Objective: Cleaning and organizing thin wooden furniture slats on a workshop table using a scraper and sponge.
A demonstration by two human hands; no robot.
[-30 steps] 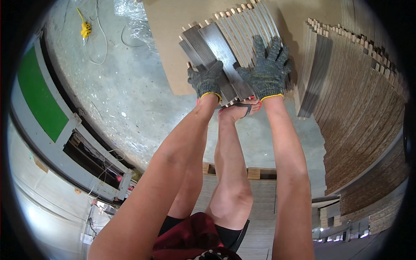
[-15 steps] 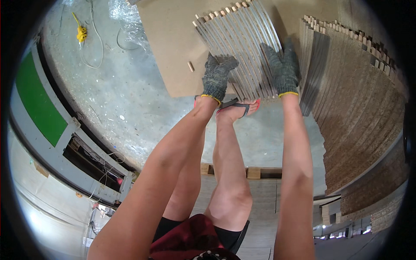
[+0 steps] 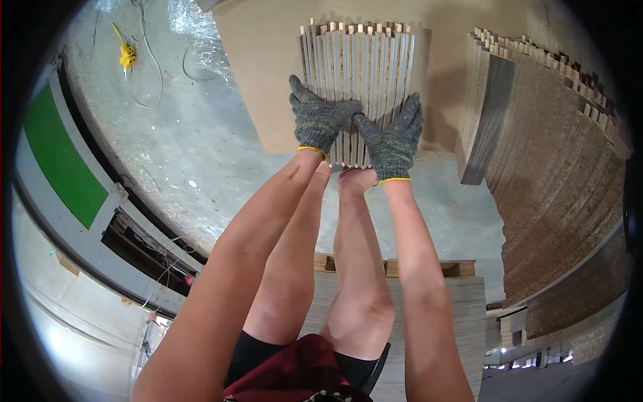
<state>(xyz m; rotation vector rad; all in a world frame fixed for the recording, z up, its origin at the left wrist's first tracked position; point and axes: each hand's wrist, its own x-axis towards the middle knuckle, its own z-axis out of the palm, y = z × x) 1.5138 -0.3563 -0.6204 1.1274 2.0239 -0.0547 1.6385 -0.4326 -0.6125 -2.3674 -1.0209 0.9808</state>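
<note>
A row of narrow boards (image 3: 355, 63) stands on edge, packed side by side, with pale wooden dowels (image 3: 360, 29) sticking out at the far ends. Both my hands wear dark grey knit gloves with yellow cuffs. My left hand (image 3: 319, 119) clasps the row's left side, its thumb lying across the top edges. On the opposite side my right hand (image 3: 392, 137) presses in, with its fingers along the outer board and its thumb reaching inward. The two thumbs nearly meet over the middle. The row's near end shows between my wrists, above my feet.
Brown sheet board (image 3: 261, 87) lies under the row. To the right stands a long stack of particleboard panels (image 3: 556, 161) with dowels, fronted by a grey wood-grain panel (image 3: 489, 120). Clear plastic wrap (image 3: 194, 33) and a yellow corded device (image 3: 127, 55) lie on the left floor.
The row of boards has turned from a slant to nearly straight ahead. My right hand has moved left with its side, and my left hand has shifted slightly left. The loose dowel is now out of sight.
</note>
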